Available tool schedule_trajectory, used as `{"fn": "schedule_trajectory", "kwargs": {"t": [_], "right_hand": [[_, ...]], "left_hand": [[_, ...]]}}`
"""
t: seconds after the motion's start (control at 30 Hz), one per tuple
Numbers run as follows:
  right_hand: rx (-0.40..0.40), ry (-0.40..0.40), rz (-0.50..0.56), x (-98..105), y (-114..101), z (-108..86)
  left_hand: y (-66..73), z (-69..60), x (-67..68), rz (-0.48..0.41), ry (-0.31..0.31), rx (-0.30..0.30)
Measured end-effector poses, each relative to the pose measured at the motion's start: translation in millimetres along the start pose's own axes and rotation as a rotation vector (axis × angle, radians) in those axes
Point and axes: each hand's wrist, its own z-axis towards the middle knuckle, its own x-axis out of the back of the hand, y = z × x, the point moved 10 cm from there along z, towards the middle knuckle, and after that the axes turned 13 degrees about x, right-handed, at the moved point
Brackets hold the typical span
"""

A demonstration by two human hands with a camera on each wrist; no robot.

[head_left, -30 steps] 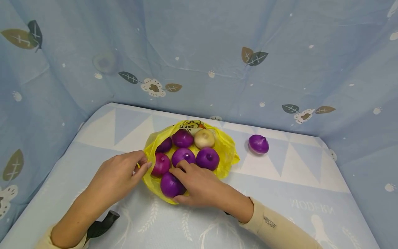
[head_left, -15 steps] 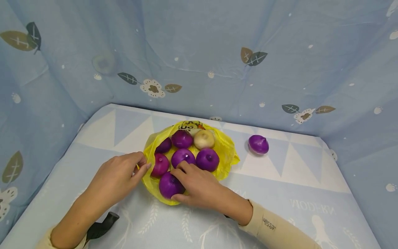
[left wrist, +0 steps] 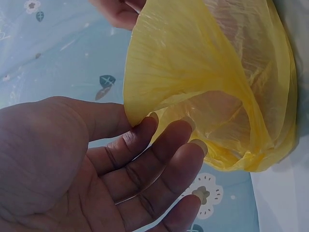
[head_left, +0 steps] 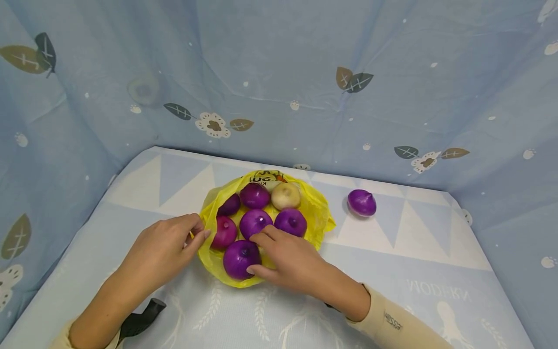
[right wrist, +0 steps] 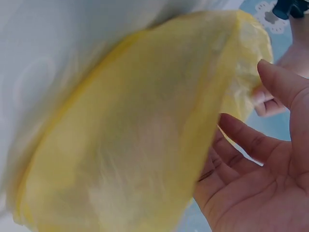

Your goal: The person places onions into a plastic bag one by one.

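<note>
A yellow plastic bag (head_left: pixel 210 264) lies with its mouth spread, holding several purple onions and a pale onion (head_left: pixel 286 196). My left hand (head_left: pixel 163 247) pinches the bag's left rim between thumb and index finger; the left wrist view shows the same pinch on the yellow film (left wrist: pixel 174 63). Over the bag's front right side is my right hand (head_left: pixel 287 257), thumb and fingers apart beside the front purple onion (head_left: pixel 240 259). Whether the thumb tip touches that onion I cannot tell. In the right wrist view the fingers (right wrist: pixel 246 137) are spread behind the bag's edge.
One purple onion (head_left: pixel 362 202) lies outside the bag, to its right on the patterned table cover (head_left: pixel 418 232). A blue curtain (head_left: pixel 279 72) hangs behind and at both sides. A black strap-like piece (head_left: pixel 141 320) sits by the left wrist.
My right hand has let go of the front purple onion and shifted slightly right. That onion now sits among the others with its stem end showing. The left hand stays at the rim.
</note>
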Motion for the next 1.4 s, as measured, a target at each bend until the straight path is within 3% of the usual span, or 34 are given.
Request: {"fn": "schedule_trajectory", "kwargs": {"t": [0.37,0.97,1.13,1.4], "right_hand": [[-0.055,0.101,-0.006,35,8,-35.0],[-0.215,0.304,-0.142,93,64,-101.9],[-0.293,0.324,-0.205,107,81,-118.8],[-0.437,0.299,-0.181,111,118,-142.0]], "left_hand": [[0.5,1.5,1.6,0.000,0.000,0.005],[0.1,0.0,3.2,-0.009,0.006,-0.002],[0.8,0.2,3.0,-0.011,0.008,-0.004],[-0.2,-0.9,-0.4,-0.011,-0.007,0.007]]}}
